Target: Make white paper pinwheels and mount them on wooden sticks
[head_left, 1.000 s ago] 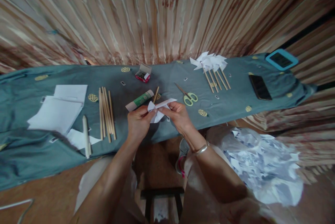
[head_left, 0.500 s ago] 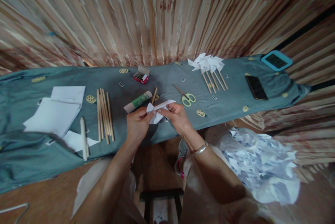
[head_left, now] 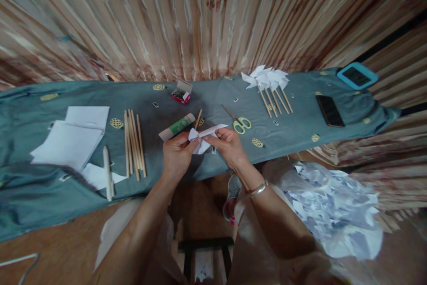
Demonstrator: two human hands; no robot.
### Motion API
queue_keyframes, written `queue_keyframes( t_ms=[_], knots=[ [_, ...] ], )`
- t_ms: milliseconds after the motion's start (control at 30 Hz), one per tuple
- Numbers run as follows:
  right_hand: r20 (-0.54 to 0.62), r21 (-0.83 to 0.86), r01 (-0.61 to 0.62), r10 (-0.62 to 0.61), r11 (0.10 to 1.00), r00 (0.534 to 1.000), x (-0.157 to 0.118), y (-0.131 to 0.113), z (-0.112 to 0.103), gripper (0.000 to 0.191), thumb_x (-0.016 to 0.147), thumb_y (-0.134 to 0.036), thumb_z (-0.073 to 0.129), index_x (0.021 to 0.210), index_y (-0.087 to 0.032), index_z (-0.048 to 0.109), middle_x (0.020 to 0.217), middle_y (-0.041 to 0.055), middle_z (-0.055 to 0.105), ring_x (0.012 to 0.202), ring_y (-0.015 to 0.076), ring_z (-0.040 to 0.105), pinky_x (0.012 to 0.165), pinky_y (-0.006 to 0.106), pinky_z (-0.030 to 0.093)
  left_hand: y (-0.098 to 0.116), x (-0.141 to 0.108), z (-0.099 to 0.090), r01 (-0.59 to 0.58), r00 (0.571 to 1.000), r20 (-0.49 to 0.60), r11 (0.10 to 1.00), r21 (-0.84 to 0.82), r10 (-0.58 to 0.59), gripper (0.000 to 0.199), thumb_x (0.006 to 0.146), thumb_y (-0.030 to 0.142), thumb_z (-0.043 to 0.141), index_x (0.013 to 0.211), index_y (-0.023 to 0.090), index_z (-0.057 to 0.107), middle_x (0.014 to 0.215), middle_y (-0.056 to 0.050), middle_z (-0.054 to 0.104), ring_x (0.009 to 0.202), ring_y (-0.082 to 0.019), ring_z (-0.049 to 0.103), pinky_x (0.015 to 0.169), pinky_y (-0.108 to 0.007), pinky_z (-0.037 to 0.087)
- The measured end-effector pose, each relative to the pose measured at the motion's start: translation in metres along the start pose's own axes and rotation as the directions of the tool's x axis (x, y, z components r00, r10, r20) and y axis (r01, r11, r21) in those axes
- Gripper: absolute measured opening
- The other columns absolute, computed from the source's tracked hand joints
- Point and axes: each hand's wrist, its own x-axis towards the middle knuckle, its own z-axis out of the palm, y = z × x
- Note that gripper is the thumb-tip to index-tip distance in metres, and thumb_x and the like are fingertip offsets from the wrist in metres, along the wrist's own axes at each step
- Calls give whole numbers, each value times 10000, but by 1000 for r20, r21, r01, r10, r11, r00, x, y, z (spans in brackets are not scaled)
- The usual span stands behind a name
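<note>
A folded white paper piece [head_left: 203,143] is held between both hands above the table's front edge. My left hand [head_left: 177,154] pinches its left side, and my right hand [head_left: 229,146] grips its right side between thumb and fingers. Just behind the paper lies a wooden stick [head_left: 198,118], partly hidden by it. The green and white glue tube [head_left: 177,126] rests behind my left hand. Scissors with light green handles [head_left: 240,125] lie behind my right hand. Farther back is an open red box [head_left: 181,94] of small dark items.
White paper sheets [head_left: 68,142], a white pen [head_left: 107,171] and several wooden sticks [head_left: 134,145] lie left. Paper pinwheels on sticks [head_left: 266,79], a black phone [head_left: 330,110] and a blue-framed device [head_left: 357,76] are right. A plastic bag of paper pieces [head_left: 336,209] sits below.
The right end of the paper has shifted slightly right along with my right hand. Both hands still hold it. The whole view has moved a little.
</note>
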Motion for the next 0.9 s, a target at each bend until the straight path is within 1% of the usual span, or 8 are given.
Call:
queue_keyframes(
  t_ms=[133, 333, 500, 667, 800, 900],
  knots=[
    [-5, 0, -10, 10, 1000, 1000, 0, 3, 0, 301, 529, -427, 893, 704, -227, 752, 751, -4, 746, 664, 138, 637, 713, 303, 536, -2, -1, -2, -7, 1000, 18, 1000, -1, 7, 263, 626, 418, 792, 738, 181, 784, 711, -21, 735, 637, -167, 620, 592, -267, 477],
    [-22, 25, -28, 29, 999, 999, -1, 3, 1, 268, 513, -380, 897, 669, -222, 748, 719, -11, 742, 638, 130, 631, 697, 291, 529, -2, -2, -4, -50, 998, 26, 999, 16, 49, 166, 657, 335, 760, 709, 180, 784, 674, -7, 722, 591, -136, 576, 563, -240, 436],
    [-22, 32, -38, 39, 999, 999, -3, 0, 1, 251, 508, -359, 898, 663, -229, 750, 701, -18, 741, 626, 127, 631, 687, 283, 527, 1, -2, -3, -56, 998, 26, 998, 39, 55, 168, 653, 340, 748, 697, 181, 780, 646, 1, 708, 580, -133, 568, 554, -234, 439],
    [-30, 43, -33, 34, 999, 999, -3, 1, 2, 265, 497, -363, 901, 657, -223, 743, 694, -19, 738, 614, 123, 625, 676, 278, 524, -1, -2, -4, -55, 998, 32, 997, 47, 54, 169, 665, 340, 755, 687, 172, 770, 639, 2, 701, 581, -133, 569, 549, -232, 434],
    [-35, 45, -19, 20, 999, 999, -2, 0, 2, 287, 492, -381, 909, 658, -217, 741, 688, -22, 738, 616, 118, 626, 678, 271, 525, -3, -3, -3, -63, 998, 27, 998, 20, 62, 161, 676, 324, 757, 718, 171, 780, 648, 4, 710, 582, -132, 581, 562, -233, 447],
    [-39, 29, 32, -31, 999, 999, -2, -1, 3, 305, 509, -415, 898, 685, -219, 743, 713, -21, 744, 628, 123, 627, 685, 281, 535, -2, -2, 1, -61, 998, -1, 997, -35, 61, 200, 670, 330, 775, 798, 179, 798, 685, 2, 732, 613, -144, 613, 603, -248, 490]
  ],
)
